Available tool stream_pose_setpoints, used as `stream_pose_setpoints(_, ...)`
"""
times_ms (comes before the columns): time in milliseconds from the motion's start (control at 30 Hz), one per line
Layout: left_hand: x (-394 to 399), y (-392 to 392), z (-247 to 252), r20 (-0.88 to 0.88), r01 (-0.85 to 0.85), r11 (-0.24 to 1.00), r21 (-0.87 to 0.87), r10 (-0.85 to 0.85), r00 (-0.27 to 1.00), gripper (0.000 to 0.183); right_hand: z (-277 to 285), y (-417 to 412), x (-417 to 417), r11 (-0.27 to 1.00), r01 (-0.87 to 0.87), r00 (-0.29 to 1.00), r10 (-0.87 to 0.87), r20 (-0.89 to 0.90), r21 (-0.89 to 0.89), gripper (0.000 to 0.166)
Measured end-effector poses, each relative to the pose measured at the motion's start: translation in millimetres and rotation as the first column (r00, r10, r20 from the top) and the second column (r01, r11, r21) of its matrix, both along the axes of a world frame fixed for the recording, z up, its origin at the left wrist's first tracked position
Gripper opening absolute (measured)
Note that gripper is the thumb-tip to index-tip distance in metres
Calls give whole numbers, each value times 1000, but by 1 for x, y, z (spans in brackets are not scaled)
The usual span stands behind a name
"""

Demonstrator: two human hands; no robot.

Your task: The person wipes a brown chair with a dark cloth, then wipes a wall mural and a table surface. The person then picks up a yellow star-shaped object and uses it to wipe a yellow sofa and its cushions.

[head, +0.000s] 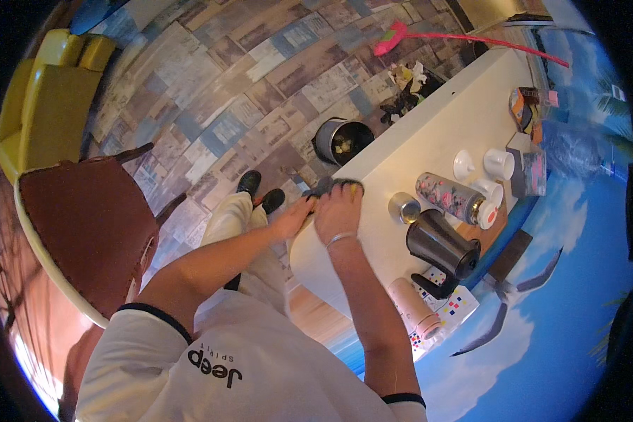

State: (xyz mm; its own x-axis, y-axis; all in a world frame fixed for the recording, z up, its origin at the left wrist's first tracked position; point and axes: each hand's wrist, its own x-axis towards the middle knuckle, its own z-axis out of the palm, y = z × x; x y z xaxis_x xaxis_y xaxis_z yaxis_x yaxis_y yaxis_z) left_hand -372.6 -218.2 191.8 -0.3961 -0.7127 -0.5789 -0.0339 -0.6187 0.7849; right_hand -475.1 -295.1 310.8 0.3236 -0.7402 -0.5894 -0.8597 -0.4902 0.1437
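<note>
Over the rounded edge of the white tabletop, my right hand presses down on a dark grey cloth, fingers bent over it. Part of the cloth is hidden under the hand. My left hand is close beside it at the table's rim, its fingertips by the dark material; its grip is partly hidden. On the tabletop to the right stand a metal cup, a dark kettle and a floral thermos.
A bin holding scraps stands on the patterned floor beside the table. Beyond are heaped refuse and a pink broom. White mugs and a pink cylindrical container sit near the wall. A brown chair is at left.
</note>
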Motion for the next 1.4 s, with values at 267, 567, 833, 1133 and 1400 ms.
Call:
stream_pose_setpoints(267,-12,4,-20,69,3,985,-174,9,998,54,1,16,-11,976,155,960,-113,256,-150,38)
stream_pose_setpoints(567,-14,-36,43,38,-30,998,-57,32,999,56,-6,69,-44,895,416,769,-252,587,-160,69)
stream_pose_setpoints(833,-27,-24,103,556,457,615,-643,-36,831,56,-8,105,-59,865,482,780,-349,520,-142,51)
stream_pose_setpoints(1133,-47,18,125,687,725,273,-632,-236,688,51,3,182,-100,809,585,688,-455,566,-61,51)
stream_pose_setpoints(1400,-81,-13,130,804,820,156,-550,-169,571,61,10,150,-132,595,778,571,-539,619,-200,60)
